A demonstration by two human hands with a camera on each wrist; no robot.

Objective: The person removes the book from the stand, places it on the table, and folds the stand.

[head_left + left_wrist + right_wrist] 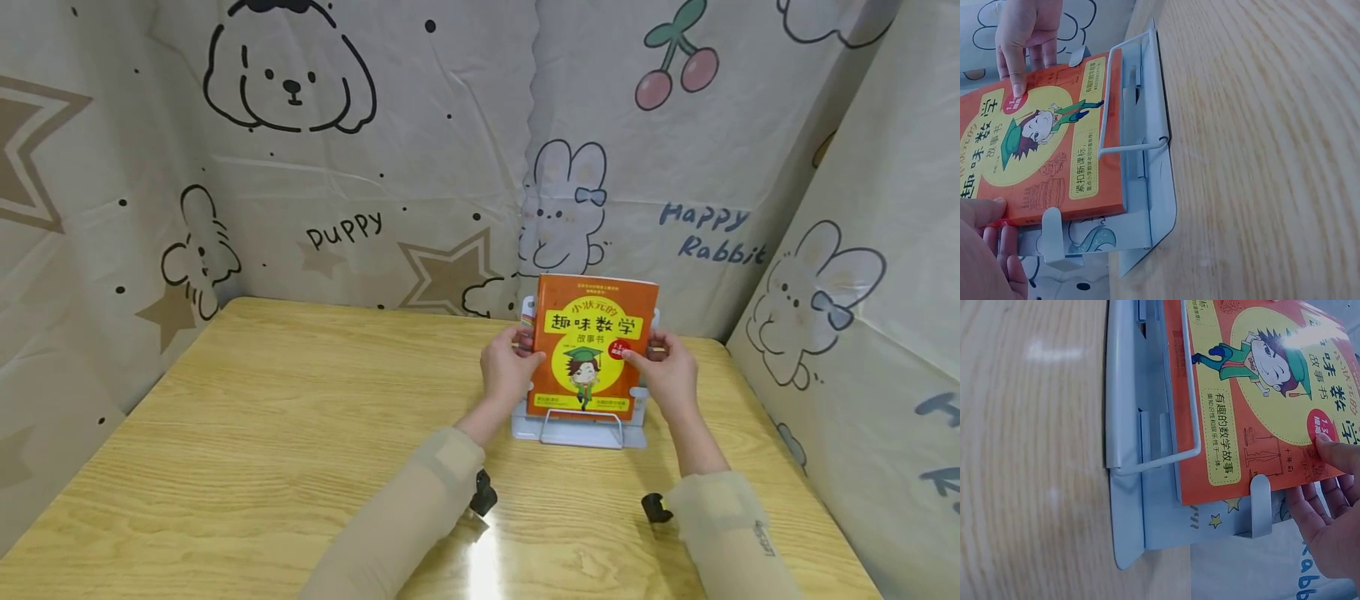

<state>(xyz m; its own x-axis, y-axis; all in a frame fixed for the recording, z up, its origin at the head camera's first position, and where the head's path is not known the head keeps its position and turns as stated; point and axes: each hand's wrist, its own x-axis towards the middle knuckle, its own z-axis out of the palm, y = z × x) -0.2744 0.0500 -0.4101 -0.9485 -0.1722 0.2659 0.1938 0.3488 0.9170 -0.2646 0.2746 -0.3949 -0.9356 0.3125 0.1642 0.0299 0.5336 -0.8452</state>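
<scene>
An orange-and-yellow children's book [543,375] stands upright, leaning back on a pale metal bookstand [527,429]. My left hand [507,371] holds the book's left edge, thumb on the front cover and fingers behind. On the opposite edge my right hand [671,375] does the same, its thumb by the red circle on the cover. A white wire bar [1107,103] crosses the front of the book's lower part in the left wrist view. In the right wrist view, a metal side clip [1260,503] overlaps the book's edge near the right fingers, which are partly hidden behind it.
The bookstand rests on a wooden table [300,400] toward its back right. Behind it hangs a cartoon-printed cloth [465,167], with further cloth along the left and right sides. Black wrist devices [483,493] show beside the sleeves.
</scene>
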